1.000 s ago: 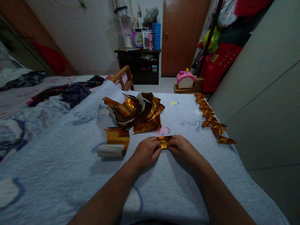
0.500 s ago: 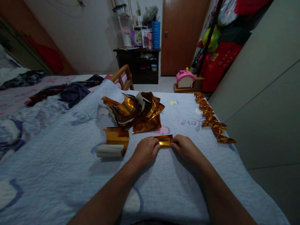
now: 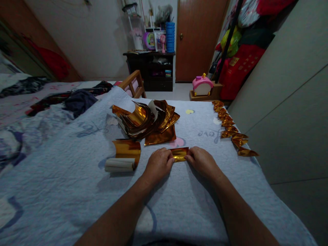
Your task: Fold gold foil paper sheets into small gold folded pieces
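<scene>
A folded strip of gold foil paper lies crosswise between my hands, just above the bedspread. My left hand pinches its left end, and my right hand pinches the right end; the fingertips beneath are hidden. Beyond them rests a loose stack of curled gold foil sheets, with a flat sheet sticking out at its near side. To the left of my left hand, a curled foil sheet shows a pale rolled edge.
Folded gold foil pieces line the bedspread's right edge. Dark clothes lie at the left. A wooden chair and a pink toy stand past the far edge. A pale cabinet rises on the right.
Both hands keep their hold on the foil strip and have barely moved. The right fingertips have shifted slightly left along its near edge.
</scene>
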`<control>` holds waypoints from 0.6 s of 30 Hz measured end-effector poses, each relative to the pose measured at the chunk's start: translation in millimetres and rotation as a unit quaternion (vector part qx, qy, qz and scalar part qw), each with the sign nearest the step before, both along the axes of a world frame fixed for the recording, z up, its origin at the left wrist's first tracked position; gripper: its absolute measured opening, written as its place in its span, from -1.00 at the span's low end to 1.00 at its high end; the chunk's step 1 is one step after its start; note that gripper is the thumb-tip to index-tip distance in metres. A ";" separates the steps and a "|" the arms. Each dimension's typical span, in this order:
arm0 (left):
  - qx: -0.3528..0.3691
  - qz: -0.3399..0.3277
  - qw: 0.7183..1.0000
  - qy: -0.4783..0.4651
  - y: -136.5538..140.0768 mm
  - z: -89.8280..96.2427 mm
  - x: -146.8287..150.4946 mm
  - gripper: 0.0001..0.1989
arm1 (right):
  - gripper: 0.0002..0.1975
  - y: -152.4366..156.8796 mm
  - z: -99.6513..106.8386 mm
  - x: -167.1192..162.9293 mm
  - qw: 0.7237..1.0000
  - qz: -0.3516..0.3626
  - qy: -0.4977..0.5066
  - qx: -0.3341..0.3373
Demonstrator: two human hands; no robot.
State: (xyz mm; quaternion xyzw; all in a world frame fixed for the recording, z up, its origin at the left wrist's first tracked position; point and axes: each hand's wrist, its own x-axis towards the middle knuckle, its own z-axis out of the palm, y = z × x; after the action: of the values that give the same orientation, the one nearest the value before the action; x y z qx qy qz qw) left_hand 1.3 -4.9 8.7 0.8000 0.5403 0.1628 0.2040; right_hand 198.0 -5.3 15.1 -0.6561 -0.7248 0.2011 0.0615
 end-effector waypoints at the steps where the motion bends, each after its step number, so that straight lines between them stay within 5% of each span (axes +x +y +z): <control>1: 0.001 0.002 1.000 0.005 -0.2 0.2 0.4 -0.86 | -0.83 0.1 0.1 -0.4 1.000 -0.001 -0.005 0.000; 18: 0.002 0.030 0.994 0.105 0.7 5.5 5.1 -0.85 | -0.82 -2.4 0.6 -4.7 0.999 -0.001 -0.031 0.017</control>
State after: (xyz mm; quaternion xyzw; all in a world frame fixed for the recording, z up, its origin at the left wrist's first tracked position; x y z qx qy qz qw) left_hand 6.4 -4.2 14.2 0.7962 0.5825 0.0852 0.1398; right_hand 193.3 -7.7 15.7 -0.6614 -0.7293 0.1679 0.0503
